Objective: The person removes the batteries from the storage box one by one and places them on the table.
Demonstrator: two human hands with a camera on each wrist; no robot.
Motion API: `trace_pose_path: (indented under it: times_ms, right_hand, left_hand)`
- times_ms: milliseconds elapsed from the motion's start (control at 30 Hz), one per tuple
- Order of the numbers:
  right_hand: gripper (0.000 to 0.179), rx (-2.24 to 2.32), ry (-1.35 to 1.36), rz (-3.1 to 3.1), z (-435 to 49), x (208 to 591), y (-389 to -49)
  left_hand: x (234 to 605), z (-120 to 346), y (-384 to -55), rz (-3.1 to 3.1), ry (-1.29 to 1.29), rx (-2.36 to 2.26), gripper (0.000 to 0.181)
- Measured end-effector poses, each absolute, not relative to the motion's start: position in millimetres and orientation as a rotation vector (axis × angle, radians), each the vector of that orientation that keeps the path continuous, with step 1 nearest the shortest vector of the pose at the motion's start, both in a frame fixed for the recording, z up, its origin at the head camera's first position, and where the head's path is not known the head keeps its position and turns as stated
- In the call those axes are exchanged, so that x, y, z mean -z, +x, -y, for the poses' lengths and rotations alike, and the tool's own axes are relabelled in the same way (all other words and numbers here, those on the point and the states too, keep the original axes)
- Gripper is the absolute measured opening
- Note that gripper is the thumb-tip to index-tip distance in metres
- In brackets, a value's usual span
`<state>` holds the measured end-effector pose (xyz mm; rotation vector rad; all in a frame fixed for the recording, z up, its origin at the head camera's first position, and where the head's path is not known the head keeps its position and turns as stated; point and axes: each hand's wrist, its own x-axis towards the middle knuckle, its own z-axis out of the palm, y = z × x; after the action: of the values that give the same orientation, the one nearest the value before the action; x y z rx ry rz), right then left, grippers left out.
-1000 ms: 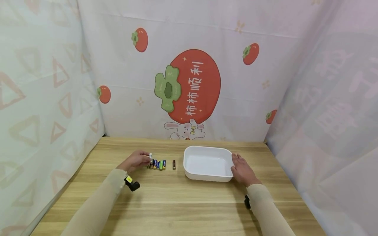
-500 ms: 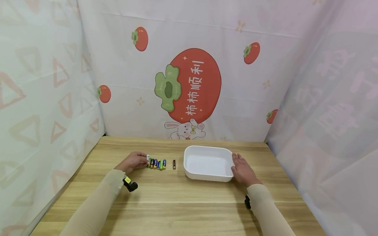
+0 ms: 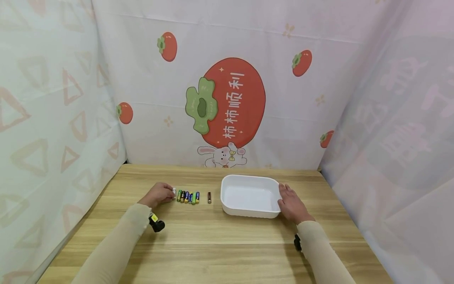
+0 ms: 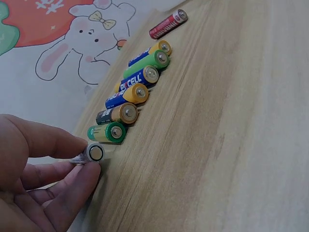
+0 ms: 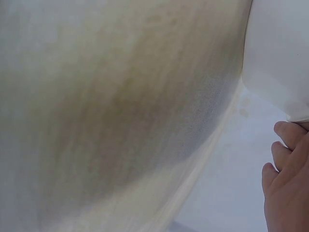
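My left hand (image 3: 158, 194) pinches a white battery (image 4: 96, 152) between thumb and fingertips, at the left end of a row of batteries. The white one's flat end faces the left wrist camera. Beside it, slightly apart, lies a green battery (image 4: 107, 132), followed by a black and copper one (image 4: 113, 114) and several blue, yellow and green ones (image 4: 137, 77). A dark red battery (image 4: 169, 24) lies alone, between the row and a white plastic basin (image 3: 250, 213). Against the basin's right side rests my right hand (image 3: 295, 206), its fingers fairly straight along the outside.
The basin holds nothing that I can see. All of it stands on a wooden table (image 3: 213, 248), with printed cloth hanging at the back (image 3: 149, 79) and both sides. The right wrist view is mostly blurred table and cloth.
My left hand has moved slightly left and lower with the white battery, bringing it from above the row's left end to just beside it. The right hand and basin stay put.
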<state>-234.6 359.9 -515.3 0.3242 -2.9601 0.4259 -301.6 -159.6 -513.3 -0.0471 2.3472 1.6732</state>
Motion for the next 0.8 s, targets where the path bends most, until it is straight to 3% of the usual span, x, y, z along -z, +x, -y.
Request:
trace_pose_path:
  times_ms: [333,800]
  right_hand:
    - [0.057,-0.450,0.361,2.941,-356,516,-237]
    - [0.061,-0.477,0.351,2.955,-366,513,-242]
  left_hand:
    - [510,162,-299,-2.565,-0.058,-1.427,0.031]
    - [512,157,-299,-2.511,-0.106,-1.503,0.030]
